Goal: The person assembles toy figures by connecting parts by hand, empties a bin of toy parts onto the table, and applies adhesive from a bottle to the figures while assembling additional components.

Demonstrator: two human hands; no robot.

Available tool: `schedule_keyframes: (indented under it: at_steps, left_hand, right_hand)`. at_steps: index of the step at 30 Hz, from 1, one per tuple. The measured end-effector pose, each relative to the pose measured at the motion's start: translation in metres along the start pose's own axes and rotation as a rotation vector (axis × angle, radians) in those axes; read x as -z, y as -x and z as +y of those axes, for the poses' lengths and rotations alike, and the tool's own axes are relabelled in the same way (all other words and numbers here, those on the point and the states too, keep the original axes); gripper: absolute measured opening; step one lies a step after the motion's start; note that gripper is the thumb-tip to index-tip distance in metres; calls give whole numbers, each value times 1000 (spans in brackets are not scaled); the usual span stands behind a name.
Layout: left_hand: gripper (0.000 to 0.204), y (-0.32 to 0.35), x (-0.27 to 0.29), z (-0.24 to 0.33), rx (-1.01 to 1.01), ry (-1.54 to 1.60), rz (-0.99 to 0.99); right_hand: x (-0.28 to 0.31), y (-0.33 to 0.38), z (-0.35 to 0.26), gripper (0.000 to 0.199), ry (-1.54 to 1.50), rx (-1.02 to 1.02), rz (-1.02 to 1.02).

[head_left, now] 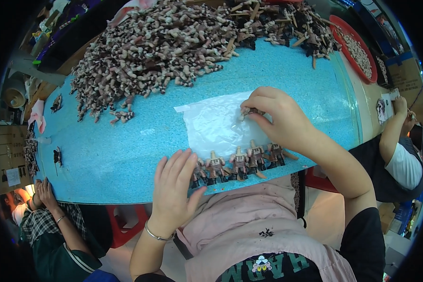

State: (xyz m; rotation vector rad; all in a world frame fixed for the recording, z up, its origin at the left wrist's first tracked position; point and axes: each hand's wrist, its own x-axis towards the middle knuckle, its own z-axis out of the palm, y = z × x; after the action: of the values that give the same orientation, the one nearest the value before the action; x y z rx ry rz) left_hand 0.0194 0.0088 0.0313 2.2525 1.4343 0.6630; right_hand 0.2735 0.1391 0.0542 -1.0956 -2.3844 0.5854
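Observation:
My right hand [282, 113] pinches a small figurine part [247, 112] above the right side of a translucent white plastic sheet [211, 124]. Most of that part is hidden by my fingers. My left hand [174, 181], fingers stretched out, rests at the table's near edge and seems to hold nothing. Right beside it begins a row of several headless toy figurines [239, 162] in brown and black, lying along the sheet's near side. The left-end figurine is partly covered by my left fingers.
A large heap of small figurine parts [150, 51] covers the blue tabletop's [113, 164] far side. Darker figurine bodies [296, 28] pile up at the far right, near a red tray of small pale pieces [357, 54]. Other people's hands [44, 192] show at both sides.

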Motion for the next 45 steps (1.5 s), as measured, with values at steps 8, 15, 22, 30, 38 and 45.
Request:
schedule_keyframes:
  at_steps: [8, 15, 22, 30, 38, 45]
  left_hand:
    - [67, 4, -2, 1, 8, -22, 59]
    - [62, 16, 5, -6, 167, 21, 226]
    - [57, 49, 22, 11, 259, 165, 276]
    - [59, 28, -20, 61, 211, 500, -114]
    - [59, 21, -25, 64, 164, 447, -87]
    - [57, 20, -26, 66, 161, 425, -82]
  right_hand:
    - [-13, 6, 0, 17, 51, 64, -42]
    - [-1, 13, -3, 12, -182, -129, 76]
    - [24, 71, -44, 23, -944, -557, 56]
    - [-20, 128, -77, 26, -1035, -467, -31]
    - [-38, 124, -83, 30, -677, -178, -63]
    - [-41, 124, -85, 30, -629, -203, -22]
